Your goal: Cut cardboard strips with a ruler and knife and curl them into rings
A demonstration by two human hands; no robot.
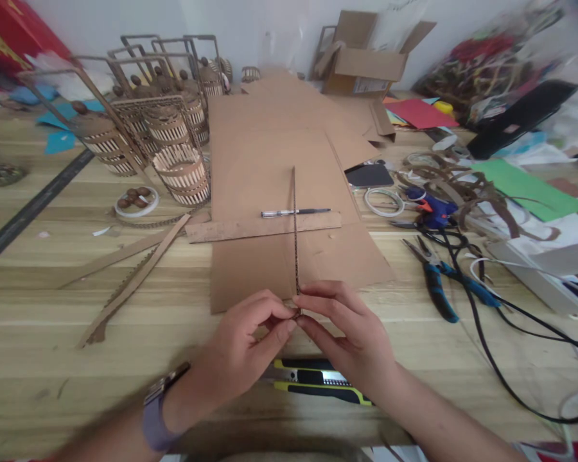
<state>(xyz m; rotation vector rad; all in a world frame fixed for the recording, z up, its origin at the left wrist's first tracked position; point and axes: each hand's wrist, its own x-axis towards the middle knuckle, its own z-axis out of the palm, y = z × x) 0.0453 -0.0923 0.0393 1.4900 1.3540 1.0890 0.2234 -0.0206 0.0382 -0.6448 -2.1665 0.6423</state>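
Between my two hands is the near end of a thin cardboard strip (295,247), which runs straight away from me on edge and shows its corrugations. My left hand (250,343) pinches that end between thumb and forefinger. From the other side, the fingers of my right hand (349,330) close on the same end; the tip itself is mostly hidden by fingertips. Beyond my hands, the strip passes over a pen (313,211) and a flat cardboard piece (264,228) on a large cardboard sheet (250,276). Under my right hand lies a yellow and black utility knife (318,378).
Woven-looking cardboard lanterns (180,173) with frames crowd the back left, near a dish of brown balls (137,201). Cut strips (135,282) lie at left. Pliers (438,282), a blue glue gun (433,208) and black cables (481,340) occupy the right; an open box (366,64) stands behind.
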